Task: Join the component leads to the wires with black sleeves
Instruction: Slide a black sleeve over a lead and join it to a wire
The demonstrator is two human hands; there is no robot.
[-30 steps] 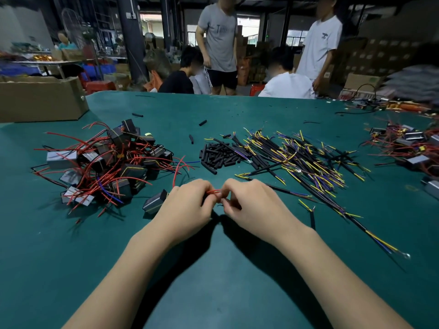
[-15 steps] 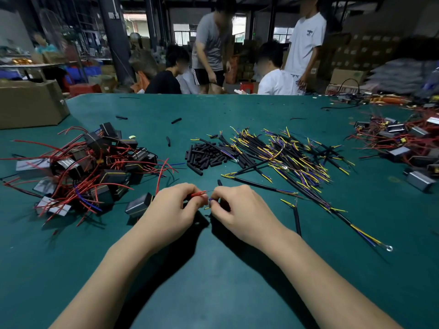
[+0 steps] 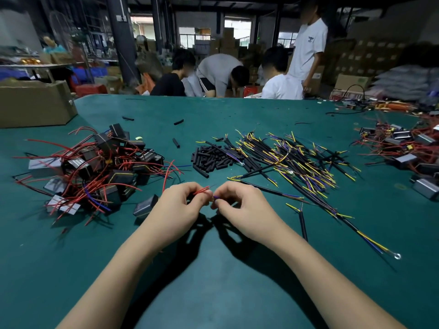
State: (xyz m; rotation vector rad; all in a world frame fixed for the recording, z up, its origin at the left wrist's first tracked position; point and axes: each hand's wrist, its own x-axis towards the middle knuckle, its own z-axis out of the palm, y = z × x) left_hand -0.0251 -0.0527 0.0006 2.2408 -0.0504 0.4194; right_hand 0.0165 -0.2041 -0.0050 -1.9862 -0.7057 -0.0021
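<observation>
Near the surface's (image 3: 213, 281) front edge, left hand (image 3: 177, 210) pinches red leads (image 3: 202, 190); right hand (image 3: 240, 210) pinches a blue wire tip (image 3: 215, 197), ends almost meeting. Advice: overlap the bare ends, twist tight, then add a sleeve from the pile (image 3: 212, 159) toward the middle.

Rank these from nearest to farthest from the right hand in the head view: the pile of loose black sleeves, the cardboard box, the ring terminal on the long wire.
From the right hand:
1. Pile of loose black sleeves, just beyond the hand, slightly left.
2. Ring terminal, near right, on the long wire's end.
3. Cardboard box, far left corner of the table.
</observation>
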